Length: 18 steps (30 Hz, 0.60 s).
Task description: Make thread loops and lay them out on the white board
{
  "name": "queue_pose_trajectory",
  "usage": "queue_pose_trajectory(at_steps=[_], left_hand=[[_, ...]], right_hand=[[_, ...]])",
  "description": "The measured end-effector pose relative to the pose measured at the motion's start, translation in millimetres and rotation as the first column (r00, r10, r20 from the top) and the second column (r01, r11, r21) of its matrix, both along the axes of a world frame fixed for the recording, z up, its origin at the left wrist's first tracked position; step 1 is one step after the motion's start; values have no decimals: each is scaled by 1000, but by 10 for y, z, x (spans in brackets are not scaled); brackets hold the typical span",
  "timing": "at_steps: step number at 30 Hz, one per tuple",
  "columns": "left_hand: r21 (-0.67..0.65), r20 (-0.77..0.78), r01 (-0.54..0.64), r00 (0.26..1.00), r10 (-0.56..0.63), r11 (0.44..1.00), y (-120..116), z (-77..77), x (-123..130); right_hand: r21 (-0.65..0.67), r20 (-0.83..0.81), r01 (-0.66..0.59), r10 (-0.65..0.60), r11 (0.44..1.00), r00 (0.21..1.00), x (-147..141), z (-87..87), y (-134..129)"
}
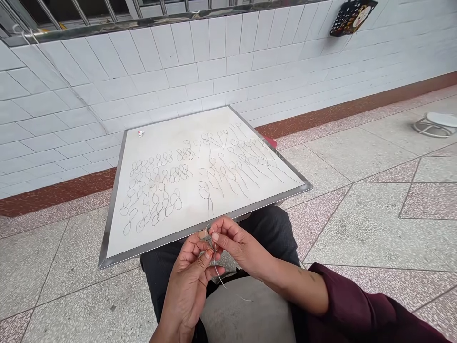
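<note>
- Presently, a thin thread (215, 267) is pinched between the fingertips of the left hand (189, 281) and the right hand (237, 245), both closed narrowly on it, just below the near edge of the board (117, 238).
- The thread is judged very light, limp and easily slipped; a fingertip pinch close to the working point seems best.
- A loose tail is seen trailing down over the lap.
- Rows of finished loops (157, 190) are laid out on the board.
- The exact knot or loop between the fingers is hidden; the small object (141, 133) at the far corner cannot be identified.
</note>
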<state>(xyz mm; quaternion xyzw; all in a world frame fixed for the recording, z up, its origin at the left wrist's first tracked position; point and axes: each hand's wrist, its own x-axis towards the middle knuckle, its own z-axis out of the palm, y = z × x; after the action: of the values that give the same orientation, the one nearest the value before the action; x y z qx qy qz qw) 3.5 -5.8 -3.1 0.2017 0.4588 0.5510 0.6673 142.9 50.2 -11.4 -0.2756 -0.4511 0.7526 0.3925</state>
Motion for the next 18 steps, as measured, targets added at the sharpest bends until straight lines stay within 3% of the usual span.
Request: queue_pose_trajectory(at_steps=[8, 18], left_hand=[[-57, 137, -48, 989, 56, 997, 1, -54, -31], [-116, 103, -106, 988, 118, 988, 19, -50, -17]], right_hand=[[155, 26, 6, -10, 988, 1000, 3, -144, 11], [343, 158, -48, -7, 938, 987, 66, -108, -16]])
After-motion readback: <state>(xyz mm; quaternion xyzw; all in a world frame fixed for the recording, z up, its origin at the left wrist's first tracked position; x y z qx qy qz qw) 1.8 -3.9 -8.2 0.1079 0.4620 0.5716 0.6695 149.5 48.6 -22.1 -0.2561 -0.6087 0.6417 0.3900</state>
